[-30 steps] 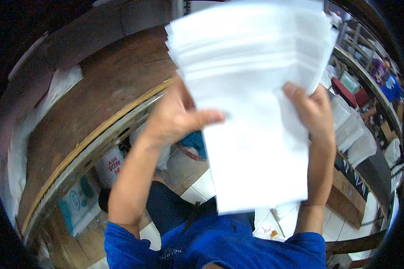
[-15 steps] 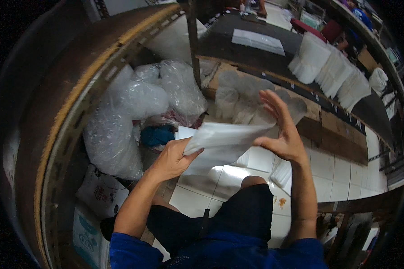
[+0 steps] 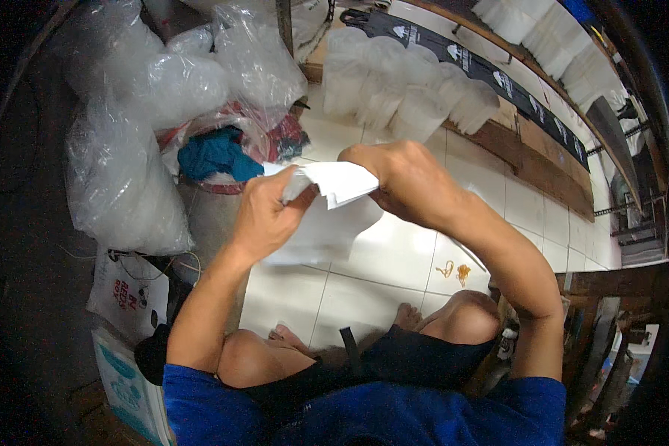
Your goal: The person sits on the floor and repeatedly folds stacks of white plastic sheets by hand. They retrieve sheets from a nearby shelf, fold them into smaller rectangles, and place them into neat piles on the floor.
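Thing: a thin white folded stack of plastic sheets (image 3: 334, 195), judged light, limp, slippery.
Hold: pinched at both ends, left hand (image 3: 264, 215) and right hand (image 3: 409, 182) fingers pressed together on it.

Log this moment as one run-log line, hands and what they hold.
left hand: grips white sheets | right hand: folds same stack over | below: white tiled floor | left: clear plastic bags

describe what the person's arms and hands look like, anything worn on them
Both forearms are bare, as are the left hand and right hand: no gloves, and no watch or rings that show. Short blue sleeves end above the elbows.
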`<state>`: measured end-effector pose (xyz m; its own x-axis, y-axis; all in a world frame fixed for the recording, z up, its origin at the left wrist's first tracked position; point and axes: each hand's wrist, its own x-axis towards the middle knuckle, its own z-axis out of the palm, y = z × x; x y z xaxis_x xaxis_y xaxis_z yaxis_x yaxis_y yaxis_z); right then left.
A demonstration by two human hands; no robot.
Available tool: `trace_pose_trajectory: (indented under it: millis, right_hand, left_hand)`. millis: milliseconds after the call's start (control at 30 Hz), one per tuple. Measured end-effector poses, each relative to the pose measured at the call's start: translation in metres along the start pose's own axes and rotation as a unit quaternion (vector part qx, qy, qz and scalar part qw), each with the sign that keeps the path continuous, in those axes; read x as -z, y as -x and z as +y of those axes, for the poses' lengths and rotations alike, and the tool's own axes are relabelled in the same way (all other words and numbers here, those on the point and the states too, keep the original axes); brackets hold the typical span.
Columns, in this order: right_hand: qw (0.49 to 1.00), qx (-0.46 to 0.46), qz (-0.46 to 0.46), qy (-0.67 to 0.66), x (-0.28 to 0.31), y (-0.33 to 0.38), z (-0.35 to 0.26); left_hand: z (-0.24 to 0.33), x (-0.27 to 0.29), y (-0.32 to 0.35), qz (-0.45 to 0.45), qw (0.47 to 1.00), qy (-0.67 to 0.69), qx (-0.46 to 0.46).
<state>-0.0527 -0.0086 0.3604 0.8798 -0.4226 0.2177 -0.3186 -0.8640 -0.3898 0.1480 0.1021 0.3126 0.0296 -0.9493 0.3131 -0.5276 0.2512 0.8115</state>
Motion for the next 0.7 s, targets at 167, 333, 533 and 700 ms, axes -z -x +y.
trace_pose_trajectory:
  millis: [167, 333, 533, 700]
  right_hand:
    - [0.999, -0.002, -0.042, -0.034, 0.013, 0.029, -0.012]
    - [0.986, -0.072, 0.045, -0.14, -0.013, 0.09, 0.023]
    - [0.911, -0.261, 0.142, -0.287, -0.104, 0.209, 0.06]
    - [0.792, -0.37, 0.132, -0.467, -0.186, 0.282, 0.073]
  left_hand:
    - [-0.007, 0.005, 0.017, -0.136, 0.989, 0.048, 0.043]
    - [-0.009, -0.003, 0.024, -0.262, 0.959, -0.045, 0.095]
    - [-0.009, -0.074, 0.001, -0.283, 0.916, -0.279, -0.045]
    - [-0.036, -0.141, 0.015, -0.361, 0.839, -0.388, -0.12]
